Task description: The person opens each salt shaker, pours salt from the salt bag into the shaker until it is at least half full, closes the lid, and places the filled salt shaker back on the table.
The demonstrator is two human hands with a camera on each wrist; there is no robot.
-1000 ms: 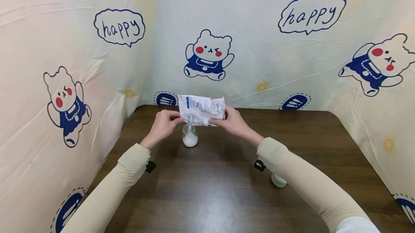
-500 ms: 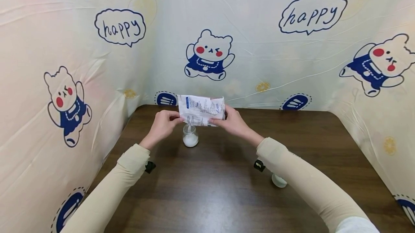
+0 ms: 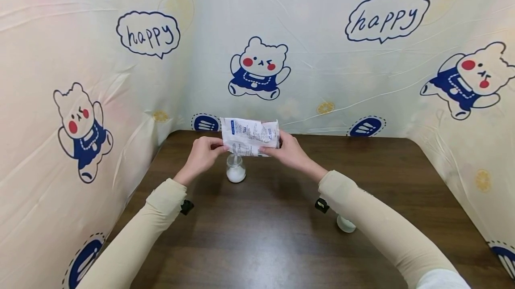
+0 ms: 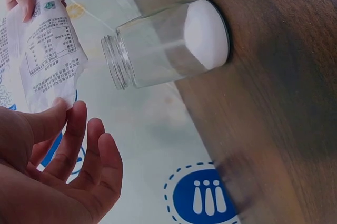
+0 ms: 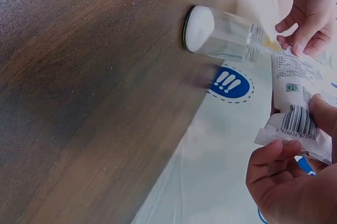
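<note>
A white printed plastic bag (image 3: 250, 135) is held level over an open glass jar (image 4: 152, 45) near the table's back. My left hand (image 3: 206, 152) pinches the bag's left lower corner between thumb and forefinger, its other fingers loosely bent in the left wrist view. At the opposite end, beside the barcode, my right hand (image 3: 293, 151) grips the bag with the thumb on the near face. From the left corner a thin white stream (image 4: 93, 64) falls into the jar's threaded mouth. Fine white granules (image 4: 207, 34) cover the jar's bottom, their surface sloping.
Another small glass jar (image 3: 346, 224) stands at the right, partly hidden under my right forearm. Fine white specks dot the brown wooden table (image 5: 95, 103). A printed cloth (image 3: 314, 79) hangs around the table's back and sides.
</note>
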